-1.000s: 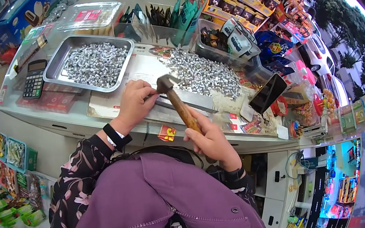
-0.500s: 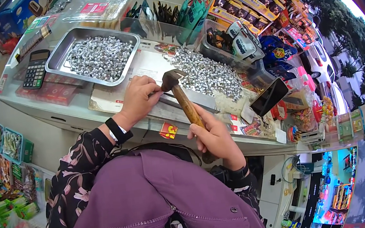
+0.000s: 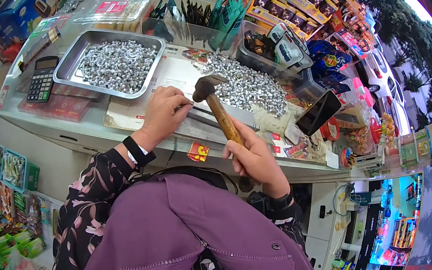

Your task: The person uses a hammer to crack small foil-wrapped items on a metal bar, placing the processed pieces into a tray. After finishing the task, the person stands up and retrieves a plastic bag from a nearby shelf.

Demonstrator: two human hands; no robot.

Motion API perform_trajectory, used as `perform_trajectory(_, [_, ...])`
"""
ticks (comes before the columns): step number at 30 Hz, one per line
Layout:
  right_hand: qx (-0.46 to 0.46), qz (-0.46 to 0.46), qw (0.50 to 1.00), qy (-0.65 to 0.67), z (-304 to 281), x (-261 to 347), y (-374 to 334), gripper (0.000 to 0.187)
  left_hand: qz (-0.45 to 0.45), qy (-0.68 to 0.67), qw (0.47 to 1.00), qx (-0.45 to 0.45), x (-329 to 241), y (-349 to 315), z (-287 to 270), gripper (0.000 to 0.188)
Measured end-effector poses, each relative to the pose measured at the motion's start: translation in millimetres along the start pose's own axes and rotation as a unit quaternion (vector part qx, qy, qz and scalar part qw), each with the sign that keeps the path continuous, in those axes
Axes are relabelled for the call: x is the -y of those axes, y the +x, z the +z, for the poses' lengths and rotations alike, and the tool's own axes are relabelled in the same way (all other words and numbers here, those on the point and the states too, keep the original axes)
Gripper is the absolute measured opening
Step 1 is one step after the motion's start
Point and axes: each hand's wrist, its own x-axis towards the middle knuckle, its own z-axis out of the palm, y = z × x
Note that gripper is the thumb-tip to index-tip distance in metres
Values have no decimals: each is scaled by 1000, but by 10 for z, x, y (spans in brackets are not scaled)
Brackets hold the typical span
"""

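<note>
My right hand is wrapped round the wooden handle of a claw hammer. Its dark head hangs over the counter's near edge, just right of my left fingertips and apart from them. With thumb and forefinger pinched together, my left hand rests by the left end of a flat metal bar; anything held there is too small to name. Beyond the bar spreads a heap of small silvery metal pieces. More such pieces fill a shallow steel tray at the back left.
A calculator lies left of the tray. Right of the heap, a phone leans at a slant. Plastic bins with packets line the counter's far side. A small red packet sits at the near edge.
The hammer head has lifted slightly and shifted a little right, away from my left fingertips. My left hand stays in nearly the same place, still pinched.
</note>
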Motion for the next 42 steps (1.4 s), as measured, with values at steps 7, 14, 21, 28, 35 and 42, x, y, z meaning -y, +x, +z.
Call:
perform_trajectory(7, [-19,-44,999,-10,12,-34,-24,55,-16,-54,998,-29,83,3,-133,9])
perform_trajectory(14, [21,10,1000,1,-72,-89,60,56,-13,-17,1000,-3,104,185,-339,10])
perform_trajectory(21, [-49,-67,995,62,-169,-260,165,56,0,72,983,167,-162,292,-250,11])
perform_trajectory(28, [-170,-54,983,49,-310,-561,294,55,29,91,968,232,-105,439,-150,11])
perform_trajectory(35, [-148,-55,985,74,-395,-601,343,54,-56,196,974,99,350,933,-841,7])
perform_trajectory(42, [-148,-36,986,73,-436,-599,355,54,37,117,949,289,267,1189,-298,15])
